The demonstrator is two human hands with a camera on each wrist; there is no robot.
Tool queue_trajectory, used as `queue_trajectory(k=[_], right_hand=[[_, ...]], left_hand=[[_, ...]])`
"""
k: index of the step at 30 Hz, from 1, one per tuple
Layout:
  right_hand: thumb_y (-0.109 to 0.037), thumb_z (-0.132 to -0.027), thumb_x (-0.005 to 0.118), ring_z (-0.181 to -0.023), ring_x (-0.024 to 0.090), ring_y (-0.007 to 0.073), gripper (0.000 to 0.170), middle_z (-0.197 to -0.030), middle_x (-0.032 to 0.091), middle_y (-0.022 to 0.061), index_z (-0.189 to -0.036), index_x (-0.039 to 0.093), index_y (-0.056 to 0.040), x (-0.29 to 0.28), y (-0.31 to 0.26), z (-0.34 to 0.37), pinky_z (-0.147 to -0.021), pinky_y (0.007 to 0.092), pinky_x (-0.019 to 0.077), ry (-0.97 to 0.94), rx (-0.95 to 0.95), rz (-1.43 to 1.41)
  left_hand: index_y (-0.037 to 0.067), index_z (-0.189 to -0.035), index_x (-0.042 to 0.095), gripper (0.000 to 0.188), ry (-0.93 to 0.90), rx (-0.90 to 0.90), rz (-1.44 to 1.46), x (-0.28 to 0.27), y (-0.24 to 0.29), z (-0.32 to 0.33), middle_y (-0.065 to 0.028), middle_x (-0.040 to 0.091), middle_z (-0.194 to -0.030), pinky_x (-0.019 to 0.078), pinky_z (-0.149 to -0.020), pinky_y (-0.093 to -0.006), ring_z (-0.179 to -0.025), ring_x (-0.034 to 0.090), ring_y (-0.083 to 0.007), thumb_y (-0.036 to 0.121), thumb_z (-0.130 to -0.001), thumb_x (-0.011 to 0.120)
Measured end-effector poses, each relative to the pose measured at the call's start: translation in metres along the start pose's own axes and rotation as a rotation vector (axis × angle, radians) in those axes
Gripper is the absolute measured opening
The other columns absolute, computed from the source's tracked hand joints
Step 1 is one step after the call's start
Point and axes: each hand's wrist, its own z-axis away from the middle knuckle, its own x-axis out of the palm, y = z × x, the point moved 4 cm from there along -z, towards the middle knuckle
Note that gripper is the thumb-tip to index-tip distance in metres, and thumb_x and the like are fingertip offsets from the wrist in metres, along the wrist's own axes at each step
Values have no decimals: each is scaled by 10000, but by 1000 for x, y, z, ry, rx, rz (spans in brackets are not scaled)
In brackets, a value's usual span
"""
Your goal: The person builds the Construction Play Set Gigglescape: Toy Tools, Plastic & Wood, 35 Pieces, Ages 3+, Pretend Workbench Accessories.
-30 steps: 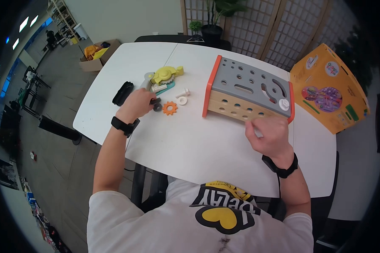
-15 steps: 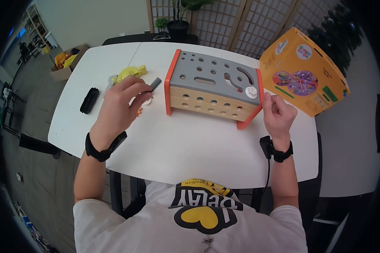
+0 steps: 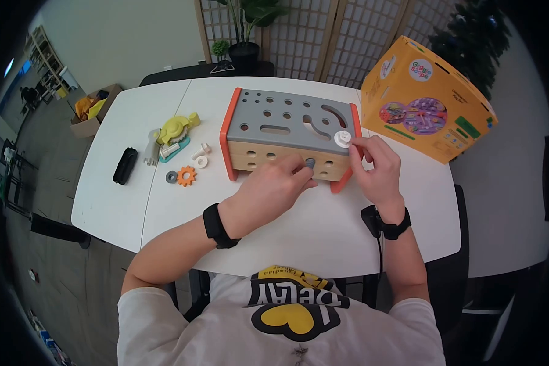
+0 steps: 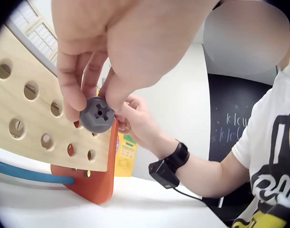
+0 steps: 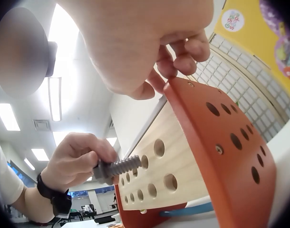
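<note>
My left hand (image 3: 265, 192) pinches the head of a grey threaded bolt (image 3: 310, 163) in front of the box's wooden side. The cross-slotted head (image 4: 96, 115) faces the left wrist view. In the right wrist view, the bolt's threaded shaft (image 5: 126, 166) points towards the holed wooden panel (image 5: 159, 148); whether its tip is in a hole is unclear. My right hand (image 3: 381, 171) holds the box's upper right corner, its bent fingers and thumb at the red end panel (image 5: 202, 128). Beside them, a white piece (image 3: 343, 139) sits on the grey top (image 3: 274, 129).
Left of the box lie a yellow toy piece (image 3: 174, 129), white pieces (image 3: 200, 161), an orange gear (image 3: 186, 177), a grey ring (image 3: 171, 177) and a black case (image 3: 125, 166). An orange carton (image 3: 430, 97) stands behind at the right.
My left hand has picked up the grey bolt from the left-hand pieces and carried it right to the box's wooden side. My right hand has moved up to the box's right corner.
</note>
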Motion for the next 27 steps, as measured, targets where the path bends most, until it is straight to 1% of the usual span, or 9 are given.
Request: queue_trajectory(k=[8,11,16,17,20,22,25,26,27], right_hand=[[-22,-857,719,-605,634,181,74,-756,556,60,-833,649,-27,2,-2,7,-556,317,485,-37,12,-71],[-15,-856,716,-603,632,188,71,-761,554,67,-835,648,-21,1,-2,6,-559,323,486,-48,20,-82],[-7,-856,712,-611,623,193,70,-785,554,74,-827,648,-8,3,-1,5,-567,324,483,-63,34,-94],[-14,-854,717,-636,627,199,68,-801,559,78,-863,650,-9,3,0,6,-577,326,487,-76,24,-90],[-42,-847,739,-720,638,218,172,-845,570,93,-989,648,-13,2,6,10,-617,335,500,-82,25,-102],[-72,-842,762,-784,642,231,290,-870,574,104,-1098,635,-19,0,10,15,-656,343,512,-39,65,-142],[-154,-822,811,-937,682,288,477,-1026,652,151,-1225,595,-18,0,25,27,-762,347,550,-77,315,-260],[-178,-817,821,-982,685,306,501,-1075,665,167,-1231,596,-8,2,30,29,-804,356,555,-200,363,-268],[-202,-813,832,-1026,687,324,526,-1124,678,183,-1238,597,1,3,35,31,-847,366,559,-325,411,-277]], left_hand=[[65,-889,645,234,76,167,-332,3,7,-14,-57,633,-905,536,-643,-334,-845,644,-205,252,-870,782],[90,-898,617,271,127,195,-434,4,0,-24,-33,586,-899,509,-700,-338,-898,593,-203,295,-850,789],[93,-951,613,379,161,168,-415,2,-7,-30,-32,565,-909,479,-805,-370,-914,578,-229,366,-793,824],[91,-961,615,404,173,166,-400,1,-7,-30,-34,569,-916,475,-818,-374,-919,580,-232,382,-781,830],[82,-1010,630,489,93,232,-260,-22,-15,-24,-49,615,-985,475,-871,-401,-989,601,-255,416,-735,858],[94,-1066,645,563,56,268,-249,-46,-26,-10,-57,643,-1104,474,-945,-426,-1097,603,-274,415,-674,891],[139,-1144,664,684,-16,234,-370,-80,-46,9,-56,635,-1288,456,-1054,-469,-1254,569,-296,402,-572,932],[158,-1168,670,729,-43,206,-433,-87,-53,16,-53,624,-1350,448,-1091,-484,-1305,551,-302,397,-536,945],[236,-1272,651,881,-88,139,-485,-92,-61,23,-44,567,-1460,423,-1157,-490,-1376,503,-299,359,-456,962]])
